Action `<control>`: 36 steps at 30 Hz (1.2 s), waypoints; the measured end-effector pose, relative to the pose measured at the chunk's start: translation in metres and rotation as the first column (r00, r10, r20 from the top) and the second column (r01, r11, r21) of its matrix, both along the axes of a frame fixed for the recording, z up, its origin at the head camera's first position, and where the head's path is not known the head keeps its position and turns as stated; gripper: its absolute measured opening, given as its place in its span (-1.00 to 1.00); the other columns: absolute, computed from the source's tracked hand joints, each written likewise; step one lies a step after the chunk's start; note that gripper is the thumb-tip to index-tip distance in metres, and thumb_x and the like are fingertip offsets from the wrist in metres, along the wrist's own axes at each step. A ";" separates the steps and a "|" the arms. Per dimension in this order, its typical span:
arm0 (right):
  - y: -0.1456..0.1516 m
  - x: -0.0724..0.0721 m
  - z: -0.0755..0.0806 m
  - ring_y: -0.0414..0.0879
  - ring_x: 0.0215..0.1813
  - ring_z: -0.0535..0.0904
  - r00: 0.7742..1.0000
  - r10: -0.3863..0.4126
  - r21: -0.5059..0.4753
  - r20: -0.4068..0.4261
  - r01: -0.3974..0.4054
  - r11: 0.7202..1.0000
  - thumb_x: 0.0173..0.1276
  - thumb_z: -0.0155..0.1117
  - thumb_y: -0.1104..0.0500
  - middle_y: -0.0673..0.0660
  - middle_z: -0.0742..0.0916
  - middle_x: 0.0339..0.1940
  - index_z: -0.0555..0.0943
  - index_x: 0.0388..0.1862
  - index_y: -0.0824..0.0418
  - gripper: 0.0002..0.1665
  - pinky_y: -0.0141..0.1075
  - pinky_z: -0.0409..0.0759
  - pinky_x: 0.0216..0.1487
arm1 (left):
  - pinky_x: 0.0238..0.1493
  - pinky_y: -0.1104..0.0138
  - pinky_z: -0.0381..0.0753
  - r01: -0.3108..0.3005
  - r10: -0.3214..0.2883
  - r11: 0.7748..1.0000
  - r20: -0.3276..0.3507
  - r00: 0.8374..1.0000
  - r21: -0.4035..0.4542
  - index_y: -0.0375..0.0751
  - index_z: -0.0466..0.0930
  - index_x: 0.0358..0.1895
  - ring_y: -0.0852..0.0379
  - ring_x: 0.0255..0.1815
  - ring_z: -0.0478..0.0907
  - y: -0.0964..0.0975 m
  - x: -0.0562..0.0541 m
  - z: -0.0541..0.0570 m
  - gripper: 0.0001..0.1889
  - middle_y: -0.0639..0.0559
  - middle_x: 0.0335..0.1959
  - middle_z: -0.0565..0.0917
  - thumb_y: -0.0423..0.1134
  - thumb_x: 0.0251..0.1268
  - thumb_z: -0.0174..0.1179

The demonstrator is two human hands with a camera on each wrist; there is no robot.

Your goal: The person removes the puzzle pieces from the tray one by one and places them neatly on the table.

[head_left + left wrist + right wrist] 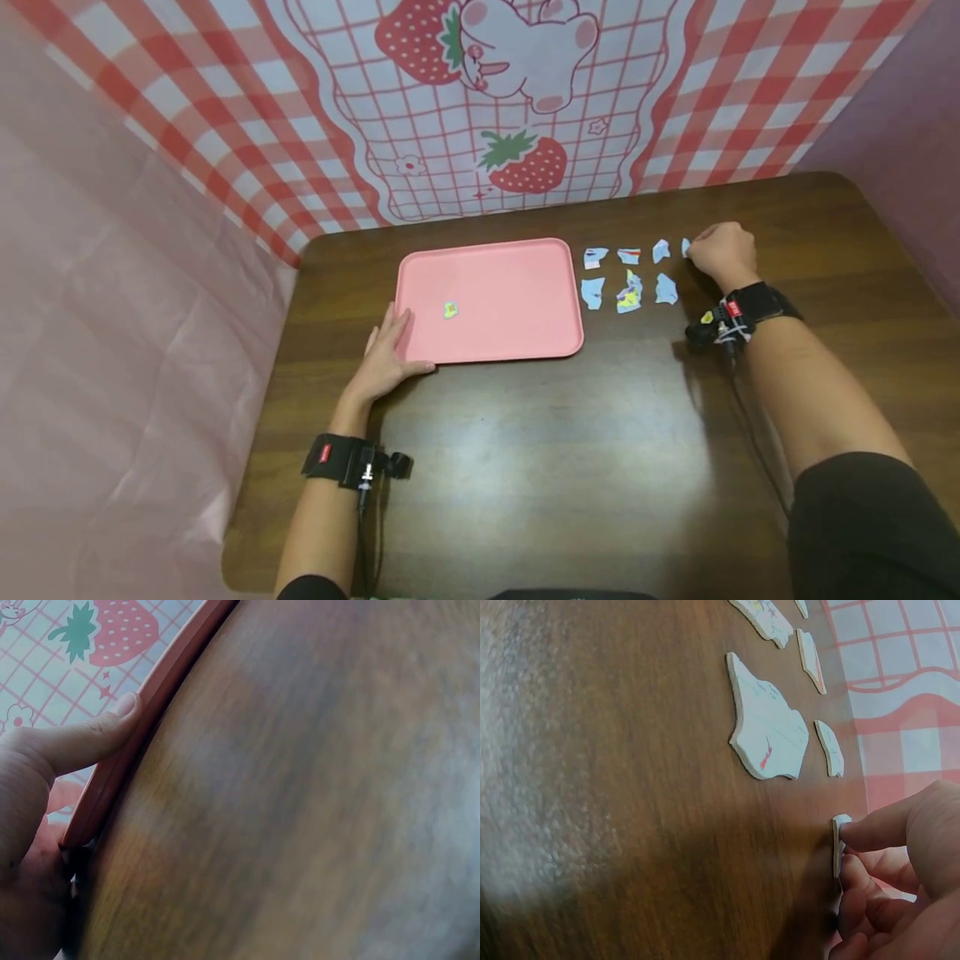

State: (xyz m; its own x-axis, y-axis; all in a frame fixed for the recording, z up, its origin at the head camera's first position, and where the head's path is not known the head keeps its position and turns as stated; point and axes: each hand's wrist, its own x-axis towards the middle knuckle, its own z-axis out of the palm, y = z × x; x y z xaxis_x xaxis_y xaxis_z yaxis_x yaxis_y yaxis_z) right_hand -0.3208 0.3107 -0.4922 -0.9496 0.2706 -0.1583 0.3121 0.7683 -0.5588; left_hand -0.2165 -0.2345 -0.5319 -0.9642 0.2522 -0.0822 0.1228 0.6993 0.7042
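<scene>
A pink tray [495, 333] lies on the table with one small yellow-green puzzle piece [451, 310] on it. My left hand [382, 358] rests at its near left corner, fingers spread and straight. In the left wrist view the thumb [112, 727] touches the rim. Beyond the far right of the group of pieces, my right hand [726, 252] pinches a light blue puzzle piece [838, 844] between thumb and curled fingers, low at the tabletop. Nearest to it are two other light blue pieces, an upper one [661, 251] and a lower one [666, 289].
Several more irregular pieces stand in two rows right of the tray, among them a yellow and purple one [629, 293] and a red-striped one [629, 256]. A strawberry-print cloth [525, 158] hangs behind the wooden table [510, 467]. Cables trail from both wrist cameras.
</scene>
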 end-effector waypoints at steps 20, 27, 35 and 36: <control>-0.040 -0.003 0.003 0.33 0.07 0.55 0.978 0.008 -0.028 -0.207 -0.014 1.000 0.33 0.03 0.13 0.37 0.71 -0.05 0.69 -0.11 0.36 -0.60 0.13 0.48 0.04 | 0.56 -0.01 -0.44 0.009 -0.009 1.000 0.001 1.000 0.004 -0.28 -0.04 0.62 -0.15 0.64 -0.29 0.000 0.000 0.000 0.19 -0.23 0.65 -0.27 -0.02 0.01 0.56; -0.123 -0.005 0.016 0.20 -0.18 0.60 0.918 0.252 -0.004 -0.307 -0.266 0.964 0.27 0.08 0.25 0.31 0.75 -0.24 0.73 -0.20 0.33 -0.70 0.02 0.51 -0.15 | 0.56 -0.01 -0.42 0.000 0.000 1.000 -0.005 1.000 0.007 -0.30 -0.02 0.62 -0.10 0.65 -0.28 -0.001 -0.001 0.000 0.19 -0.23 0.65 -0.25 -0.04 0.00 0.58; -0.214 0.009 0.015 0.14 -0.08 0.65 0.850 0.469 -0.004 -0.239 -0.484 0.875 0.28 0.15 0.29 0.23 0.77 -0.19 0.74 -0.20 0.30 -0.76 -0.01 0.57 -0.01 | 0.55 -0.03 -0.42 0.002 -0.001 1.000 -0.011 1.000 0.020 -0.30 -0.01 0.61 -0.07 0.65 -0.29 -0.001 -0.001 0.001 0.19 -0.23 0.66 -0.23 -0.05 -0.02 0.59; -0.223 0.011 0.013 0.12 -0.08 0.65 0.839 0.491 -0.006 -0.235 -0.506 0.862 0.30 0.16 0.29 0.22 0.77 -0.19 0.74 -0.21 0.30 -0.77 -0.03 0.57 0.02 | 0.55 -0.03 -0.42 0.003 -0.002 1.000 -0.013 1.000 0.019 -0.30 -0.01 0.61 -0.07 0.65 -0.29 -0.001 -0.002 0.001 0.19 -0.23 0.66 -0.23 -0.05 -0.02 0.59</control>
State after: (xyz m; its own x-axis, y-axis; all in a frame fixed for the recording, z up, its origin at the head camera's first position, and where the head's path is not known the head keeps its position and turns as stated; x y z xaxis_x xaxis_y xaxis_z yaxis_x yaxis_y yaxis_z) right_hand -0.3102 0.0879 -0.4794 -0.9653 -0.2524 0.0677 -0.2387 0.7464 -0.6212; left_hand -0.2181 -0.2357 -0.5308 -0.9645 0.2561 -0.0647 0.1339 0.6853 0.7158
